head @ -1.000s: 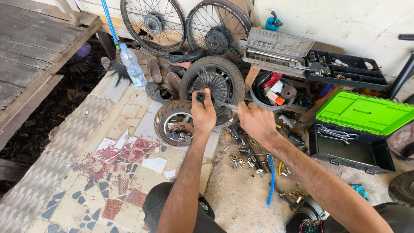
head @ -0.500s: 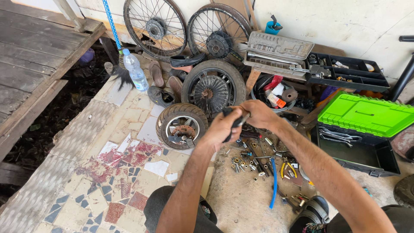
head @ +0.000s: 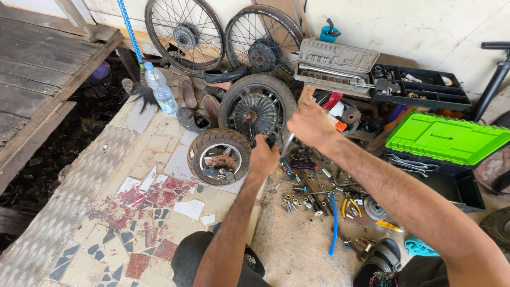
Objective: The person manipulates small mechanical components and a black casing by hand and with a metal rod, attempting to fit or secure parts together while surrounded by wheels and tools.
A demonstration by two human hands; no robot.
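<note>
Both hands, left (head: 264, 158) and right (head: 309, 123), grip closed on a metal tool (head: 287, 143); slipping could scatter bolts (head: 297, 201) below.

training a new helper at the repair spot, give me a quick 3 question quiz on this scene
1. True or false: the green toolbox lid is shut over its box.
2. Which hand grips the dark-handled tool: A the left hand, B the right hand?
3. What stands upright left of the spoked wheels, beside the sandals?

Key:
1. False; it is raised, with spanners showing below.
2. A
3. A clear plastic water bottle.
</note>
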